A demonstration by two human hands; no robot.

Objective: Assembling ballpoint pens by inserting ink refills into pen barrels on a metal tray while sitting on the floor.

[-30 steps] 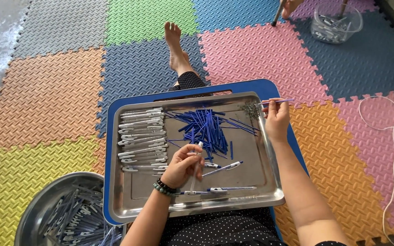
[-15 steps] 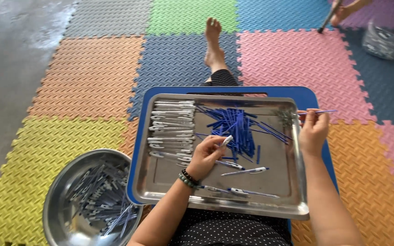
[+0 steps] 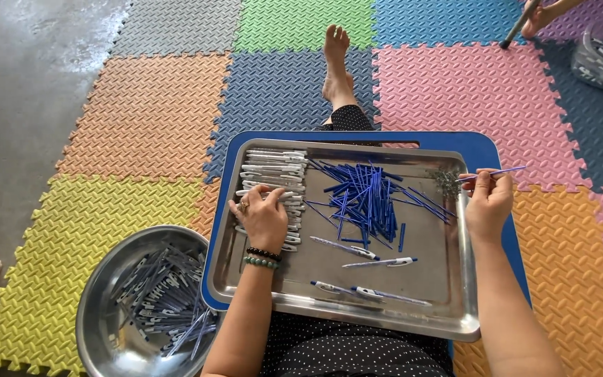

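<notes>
two hands over the pen tray

my left hand (image 3: pixel 263 218) lies flat, unclenched, on the clear pen barrels (image 3: pixel 273 174) at nine o'clock of the steel tray (image 3: pixel 329 307). my right hand (image 3: pixel 486 202) pinches a blue refill (image 3: pixel 493 172) at three o'clock.

Steel tray (image 3: pixel 246 279): brushed metal, dull sheen, faint scuffs. Round bowl (image 3: pixel 99 328): polished metal, glossier, reflective. Pen barrels (image 3: pixel 273 171) under left hand (image 3: pixel 263 216): smooth pale plastic. Refills (image 3: pixel 364 199): thin blue plastic, slight gloss; one held in right hand (image 3: pixel 486 202). Floor mats (image 3: pixel 148 119): matt foam, ribbed texture. Blue board (image 3: pixel 486 150) beneath tray: smooth plastic. Concrete floor (image 3: pixel 29 77): rough, patchy grey.
</notes>
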